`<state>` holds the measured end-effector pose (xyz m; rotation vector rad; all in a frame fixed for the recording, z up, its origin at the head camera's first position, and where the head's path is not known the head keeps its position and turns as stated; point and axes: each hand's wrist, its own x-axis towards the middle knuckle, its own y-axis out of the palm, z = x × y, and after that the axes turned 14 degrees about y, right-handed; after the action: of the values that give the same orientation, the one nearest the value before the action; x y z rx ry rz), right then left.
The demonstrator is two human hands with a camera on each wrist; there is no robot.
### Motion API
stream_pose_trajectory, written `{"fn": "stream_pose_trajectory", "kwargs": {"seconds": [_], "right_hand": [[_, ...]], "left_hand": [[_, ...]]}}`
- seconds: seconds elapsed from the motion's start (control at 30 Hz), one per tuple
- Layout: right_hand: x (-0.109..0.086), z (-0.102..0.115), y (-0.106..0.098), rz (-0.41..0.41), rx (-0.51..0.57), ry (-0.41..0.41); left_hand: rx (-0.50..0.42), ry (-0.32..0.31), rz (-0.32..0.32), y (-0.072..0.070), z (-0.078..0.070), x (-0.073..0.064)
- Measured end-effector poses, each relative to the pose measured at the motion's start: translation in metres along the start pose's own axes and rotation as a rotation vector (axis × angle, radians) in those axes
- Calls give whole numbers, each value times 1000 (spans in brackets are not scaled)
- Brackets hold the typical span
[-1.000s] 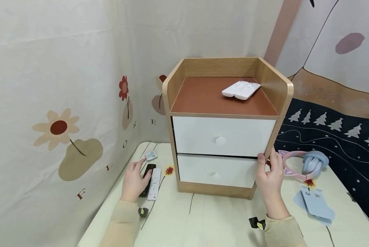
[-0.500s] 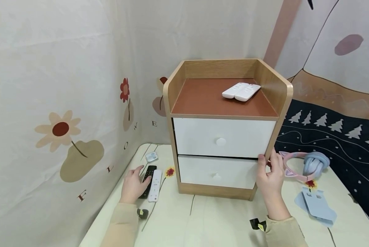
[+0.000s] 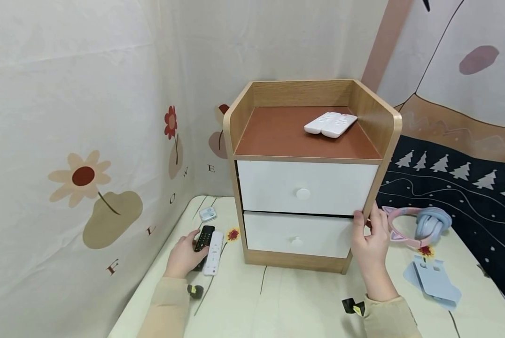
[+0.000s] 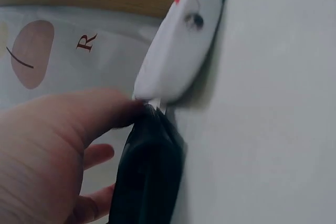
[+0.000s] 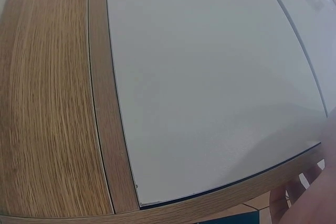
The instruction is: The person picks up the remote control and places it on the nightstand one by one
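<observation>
Left hand (image 3: 183, 258) is pinching black remote (image 3: 205, 238) between thumb and fingers, right hand (image 3: 369, 246) pinching side edge of cabinet (image 3: 307, 176), left wrist view alone showing letter R (image 4: 86, 42).

Pink-and-blue headphones (image 3: 432, 224) lie just behind a light-blue stand (image 3: 436, 280).

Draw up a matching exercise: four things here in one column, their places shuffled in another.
1. black remote
2. pair of white remotes
3. headphones
4. right hand

A. gripping the cabinet's edge
B. touched by the left hand
C. on the cabinet's top
D. on the cloth, right of the cabinet

Pairs: 1-B; 2-C; 3-D; 4-A
</observation>
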<state>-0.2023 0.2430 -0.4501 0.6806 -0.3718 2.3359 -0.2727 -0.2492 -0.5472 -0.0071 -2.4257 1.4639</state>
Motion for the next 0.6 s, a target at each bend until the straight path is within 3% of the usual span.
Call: {"fn": "stream_pose_trajectory", "kwargs": {"seconds": [0.17,0.6], "right_hand": [[0,2,1,-23,0,-30],[0,-3,3,-52,4,-52]], "left_hand": [[0,-5,34,0,-1,1],[13,-25,17,-2,-3,-1]]}}
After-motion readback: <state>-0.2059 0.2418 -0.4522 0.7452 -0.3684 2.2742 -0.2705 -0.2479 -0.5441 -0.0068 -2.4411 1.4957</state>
